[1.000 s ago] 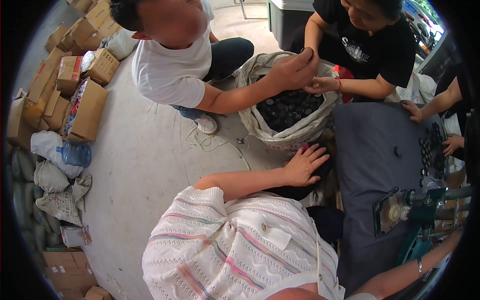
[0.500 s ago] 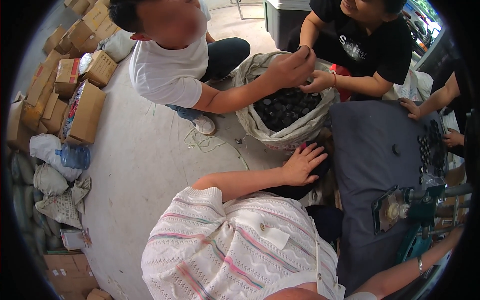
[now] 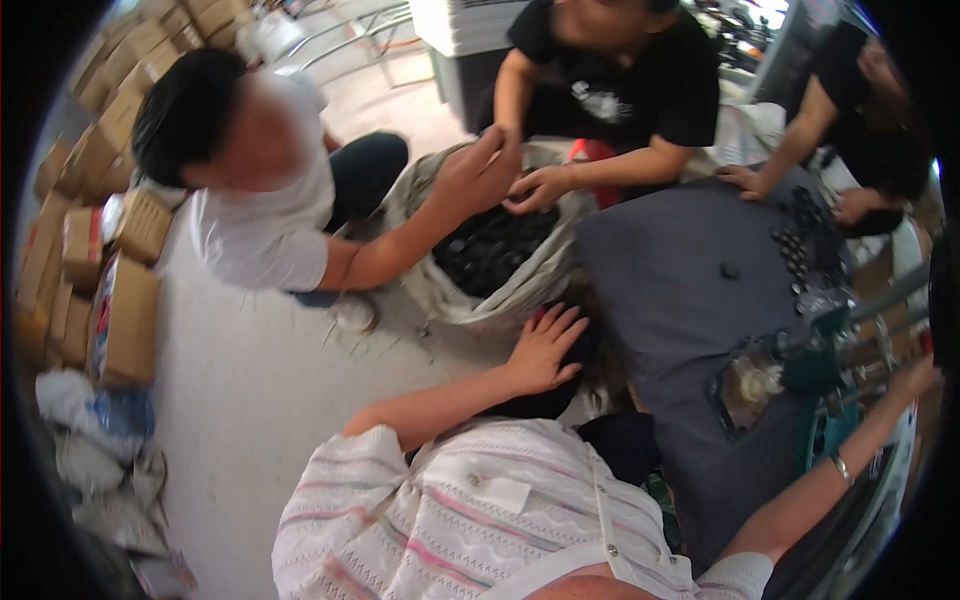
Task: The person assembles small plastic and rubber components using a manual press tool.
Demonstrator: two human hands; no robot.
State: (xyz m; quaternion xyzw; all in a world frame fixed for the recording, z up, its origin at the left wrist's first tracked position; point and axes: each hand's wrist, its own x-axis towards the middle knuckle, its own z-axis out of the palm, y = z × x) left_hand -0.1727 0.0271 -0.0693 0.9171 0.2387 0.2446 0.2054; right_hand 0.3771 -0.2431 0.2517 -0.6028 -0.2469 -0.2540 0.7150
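At the right of the frame, a green metal press (image 3: 808, 370) is seen at the grey-covered desk (image 3: 650, 270); it is judged heavy and stiff, best gripped by its frame. The right hand (image 3: 915, 380) is blurred near it, its fingers' hold untellable. The left hand (image 3: 541, 354), fingers loosely spread, is rested empty on a dark-clothed leg (image 3: 548, 402). Upper centre, black pieces (image 3: 480, 265) are contained in a woven sack (image 3: 553, 262).

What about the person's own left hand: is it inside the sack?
No, the left hand lies spread on a dark-clothed leg, outside the sack.
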